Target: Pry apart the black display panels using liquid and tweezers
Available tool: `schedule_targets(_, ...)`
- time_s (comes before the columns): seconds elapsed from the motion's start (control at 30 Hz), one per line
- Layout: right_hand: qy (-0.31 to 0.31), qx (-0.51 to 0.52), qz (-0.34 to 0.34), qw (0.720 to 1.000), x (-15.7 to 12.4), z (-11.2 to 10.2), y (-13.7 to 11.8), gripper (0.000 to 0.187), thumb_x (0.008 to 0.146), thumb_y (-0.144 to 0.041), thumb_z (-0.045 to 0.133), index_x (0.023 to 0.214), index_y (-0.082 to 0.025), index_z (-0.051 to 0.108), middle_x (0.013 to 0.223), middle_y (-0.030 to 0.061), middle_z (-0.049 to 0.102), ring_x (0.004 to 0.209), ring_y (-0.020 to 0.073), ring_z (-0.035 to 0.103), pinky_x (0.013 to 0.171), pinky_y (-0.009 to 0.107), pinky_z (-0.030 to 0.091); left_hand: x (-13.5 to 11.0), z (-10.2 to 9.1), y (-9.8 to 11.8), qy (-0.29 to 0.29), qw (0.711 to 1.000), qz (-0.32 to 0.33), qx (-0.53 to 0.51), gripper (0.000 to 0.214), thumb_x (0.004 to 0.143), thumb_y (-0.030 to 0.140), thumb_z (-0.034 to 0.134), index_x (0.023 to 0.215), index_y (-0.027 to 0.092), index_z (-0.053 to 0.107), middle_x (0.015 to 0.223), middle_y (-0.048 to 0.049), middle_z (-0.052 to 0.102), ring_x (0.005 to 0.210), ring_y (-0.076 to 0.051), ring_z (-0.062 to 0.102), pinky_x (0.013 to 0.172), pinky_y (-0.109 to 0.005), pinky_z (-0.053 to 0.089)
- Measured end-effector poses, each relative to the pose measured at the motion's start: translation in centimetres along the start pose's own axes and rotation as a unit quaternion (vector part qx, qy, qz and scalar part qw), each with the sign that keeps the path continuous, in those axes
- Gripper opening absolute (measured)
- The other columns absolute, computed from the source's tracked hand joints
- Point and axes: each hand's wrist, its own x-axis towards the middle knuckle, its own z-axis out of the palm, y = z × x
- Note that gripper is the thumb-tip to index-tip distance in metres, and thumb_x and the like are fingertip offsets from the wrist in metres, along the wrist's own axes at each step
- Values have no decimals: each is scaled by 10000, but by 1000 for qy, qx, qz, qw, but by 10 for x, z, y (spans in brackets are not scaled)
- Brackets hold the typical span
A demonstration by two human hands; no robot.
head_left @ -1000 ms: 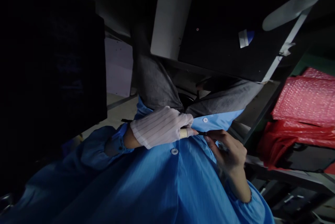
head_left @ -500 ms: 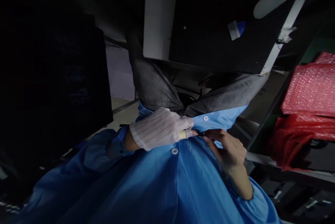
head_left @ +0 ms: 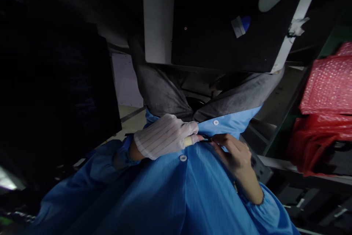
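Observation:
Both hands meet in front of the blue smock (head_left: 165, 191), just above my lap. My left hand (head_left: 165, 136) wears a white striped glove, with yellowish tape or a finger cover around the thumb and its tip bare. Between the fingertips of both hands is a small, thin black piece (head_left: 205, 139), too small and dark to make out its kind. My right hand (head_left: 233, 152) is bare and pinches the piece's right end between thumb and fingers. The left thumb and fingers close on its other end.
Ahead is a black-topped table (head_left: 209, 51) with a blue-and-grey scraper-like item (head_left: 241, 26) on it. Red bubble-wrap bags (head_left: 330, 84) lie on a shelf at the right. A large dark panel (head_left: 60, 81) stands at the left.
The view has shifted slightly, so the table sits a little further left and up. My hands are marginally further apart, and more of the black piece shows between them.

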Motion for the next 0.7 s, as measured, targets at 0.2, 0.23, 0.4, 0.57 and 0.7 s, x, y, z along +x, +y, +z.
schedule_targets(0.2,-17,9,24,1000,-7,1,4,193,1159,-90,687,1056,-243,746,871,24,825,703,169,796,673,257,596,2,1,0,7,999,23,28,517,1339,265,357,998,129,722,750,23,740,535,-107,666,517,-261,469)
schedule_targets(0.23,-17,8,22,1000,-7,2,5,199,1163,-94,686,1041,-242,740,866,24,820,704,169,795,667,256,590,1,1,-1,5,999,26,36,527,1337,255,350,995,126,730,759,15,750,536,-108,663,515,-264,460)
schedule_targets(0.4,-21,15,18,1000,-9,8,11,199,1202,-133,661,1041,-230,727,883,29,820,715,162,798,666,250,595,0,-3,-3,-17,997,35,65,517,1317,193,361,987,126,753,749,-4,734,529,-118,621,510,-280,419)
schedule_targets(0.57,-27,36,35,998,-17,13,16,168,1191,-147,700,1055,-229,753,901,44,821,762,180,809,699,265,597,2,-3,-6,-20,995,56,84,468,1290,145,440,952,137,764,786,15,728,574,-101,624,532,-243,434)
schedule_targets(0.7,-38,33,43,998,-23,15,17,228,1213,-173,677,1001,-228,741,915,46,823,759,170,796,707,265,598,3,-3,-7,-30,995,53,81,504,1293,164,439,940,129,797,835,11,765,607,-86,642,555,-215,468)
